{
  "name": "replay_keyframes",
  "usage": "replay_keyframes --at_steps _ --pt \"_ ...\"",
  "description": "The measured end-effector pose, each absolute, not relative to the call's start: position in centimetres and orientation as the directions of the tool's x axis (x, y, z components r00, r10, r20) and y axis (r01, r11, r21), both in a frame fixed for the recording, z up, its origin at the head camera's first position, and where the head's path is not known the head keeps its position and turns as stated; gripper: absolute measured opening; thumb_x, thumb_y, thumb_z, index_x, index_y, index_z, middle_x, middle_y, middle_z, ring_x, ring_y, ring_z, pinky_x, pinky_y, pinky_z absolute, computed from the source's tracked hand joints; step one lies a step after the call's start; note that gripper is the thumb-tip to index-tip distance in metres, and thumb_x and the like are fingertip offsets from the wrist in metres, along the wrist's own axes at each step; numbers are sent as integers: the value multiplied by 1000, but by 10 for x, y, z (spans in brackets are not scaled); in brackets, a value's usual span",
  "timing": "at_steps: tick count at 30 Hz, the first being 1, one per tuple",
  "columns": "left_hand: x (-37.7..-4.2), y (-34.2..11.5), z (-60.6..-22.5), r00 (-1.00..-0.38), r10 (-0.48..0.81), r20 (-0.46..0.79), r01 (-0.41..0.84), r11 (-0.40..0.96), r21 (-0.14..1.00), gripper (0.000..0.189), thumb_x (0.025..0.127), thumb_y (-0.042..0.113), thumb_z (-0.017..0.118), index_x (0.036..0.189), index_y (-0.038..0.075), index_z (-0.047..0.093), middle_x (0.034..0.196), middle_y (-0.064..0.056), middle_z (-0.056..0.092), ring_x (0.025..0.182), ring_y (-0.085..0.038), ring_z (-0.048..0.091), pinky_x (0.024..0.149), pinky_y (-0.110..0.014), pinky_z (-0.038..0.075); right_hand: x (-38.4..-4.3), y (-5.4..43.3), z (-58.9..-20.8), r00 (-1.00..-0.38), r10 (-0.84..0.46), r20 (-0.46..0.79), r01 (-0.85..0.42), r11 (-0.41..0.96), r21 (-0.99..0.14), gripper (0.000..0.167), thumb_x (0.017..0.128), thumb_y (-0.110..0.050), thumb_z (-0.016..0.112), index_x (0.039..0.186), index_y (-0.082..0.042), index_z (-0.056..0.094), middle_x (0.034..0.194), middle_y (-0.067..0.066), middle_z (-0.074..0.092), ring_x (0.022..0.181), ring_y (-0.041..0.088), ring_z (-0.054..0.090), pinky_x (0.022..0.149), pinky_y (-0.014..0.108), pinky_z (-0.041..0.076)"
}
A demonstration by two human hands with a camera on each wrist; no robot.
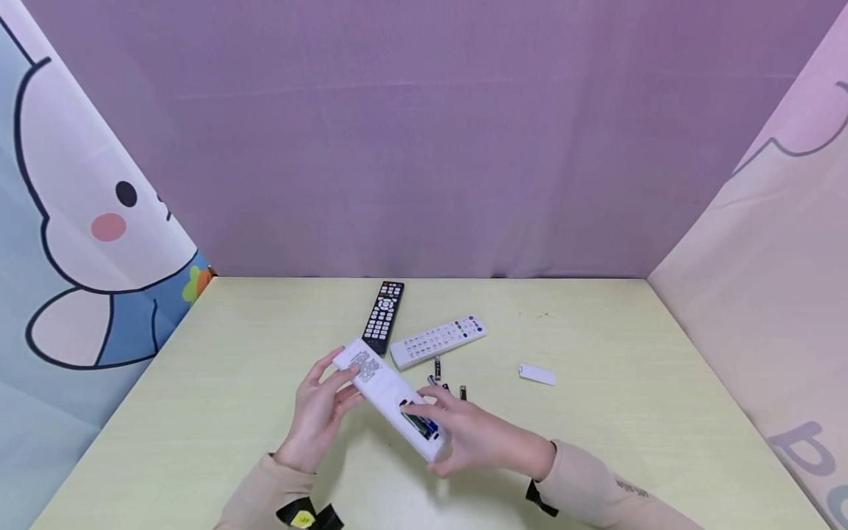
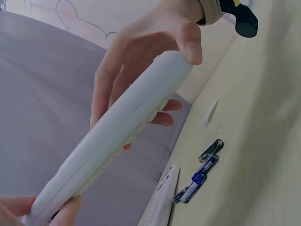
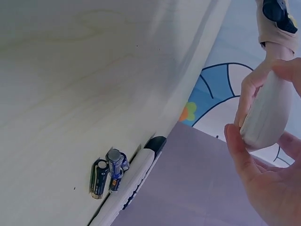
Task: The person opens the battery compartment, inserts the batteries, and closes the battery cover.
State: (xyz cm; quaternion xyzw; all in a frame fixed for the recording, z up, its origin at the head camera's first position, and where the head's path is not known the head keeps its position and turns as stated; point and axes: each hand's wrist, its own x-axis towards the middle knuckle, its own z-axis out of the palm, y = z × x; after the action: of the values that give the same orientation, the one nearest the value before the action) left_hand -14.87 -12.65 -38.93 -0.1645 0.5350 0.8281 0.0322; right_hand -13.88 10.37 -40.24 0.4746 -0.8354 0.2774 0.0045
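Note:
A white remote control (image 1: 379, 384) is held above the table, its back up and buttons down. Its battery compartment (image 1: 420, 421) is uncovered, with a green and a blue battery visible in it. My left hand (image 1: 316, 418) pinches the far end between thumb and fingers. At the near end, my right hand (image 1: 480, 440) grips the remote, thumb at the end edge and fingertips over the compartment. Several loose batteries (image 2: 205, 165) lie on the table just beyond the right hand. A small white battery cover (image 1: 536, 374) rests farther right.
A second white remote (image 1: 439, 341) lies buttons up behind the held one. Beside it, a black remote (image 1: 383, 316) points toward the back of the table (image 1: 596, 338). A purple curtain (image 1: 424, 147) hangs behind, with printed cloth (image 1: 86, 243) at the sides.

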Motion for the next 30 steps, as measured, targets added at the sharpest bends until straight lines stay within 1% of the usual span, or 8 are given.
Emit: replay_keyframes --at_steps 4,9,18,20,24,26,30 --pt "-148 -127 -389 -943 -119 -311 -236 -417 877 49 84 -2 51 130 10 36 99 -7 56 73 -16 64 74 -27 54 -136 104 -403 -521 -795 311 -833 394 -390 78 59 -26 79 127 -6 47 126 18 39 88 16 54 73 9 46" --pt "-147 -127 -388 -942 -117 -316 -243 -413 878 50 85 -1 51 131 11 36 103 -9 54 73 -16 63 75 -27 54 -135 104 -403 -492 -799 346 -864 399 -307 75 59 -30 79 125 -5 50 124 19 41 90 17 55 76 12 47" --pt "-148 -129 -388 -939 -115 -323 -251 -410 877 50 85 -1 51 131 11 35 103 -9 53 73 -15 63 74 -27 54 -136 105 -408 -472 -797 377 -877 384 -288 76 61 -30 78 127 -6 48 125 19 40 91 17 54 77 13 47" --pt "-148 -129 -388 -939 -115 -324 -253 -410 877 50 85 -1 51 131 11 35 105 -10 53 73 -15 63 74 -27 54 -136 105 -408 -481 -794 372 -872 388 -300 77 61 -30 78 128 -8 47 126 18 40 92 17 54 77 14 47" --pt "-148 -130 -389 -939 -113 -326 -254 -413 875 50 85 -1 50 131 11 35 104 -9 53 73 -15 63 73 -26 54 -135 105 -406 -519 -789 329 -844 411 -345 77 63 -30 77 129 -11 45 128 17 39 94 19 54 77 16 48" --pt "-148 -131 -389 -938 -114 -327 -254 -415 874 50 85 -1 50 131 11 35 103 -9 53 72 -15 63 73 -26 54 -135 106 -405 -543 -785 298 -821 421 -386 76 64 -31 77 130 -12 44 129 17 38 96 19 53 78 17 48" --pt "-149 -131 -390 -937 -121 -329 -253 -415 874 50 85 -1 50 131 11 35 100 -7 55 71 -15 64 72 -27 55 -135 107 -403 -592 -769 240 -761 435 -481 71 69 -30 73 131 -13 43 132 12 37 103 21 51 84 21 47"
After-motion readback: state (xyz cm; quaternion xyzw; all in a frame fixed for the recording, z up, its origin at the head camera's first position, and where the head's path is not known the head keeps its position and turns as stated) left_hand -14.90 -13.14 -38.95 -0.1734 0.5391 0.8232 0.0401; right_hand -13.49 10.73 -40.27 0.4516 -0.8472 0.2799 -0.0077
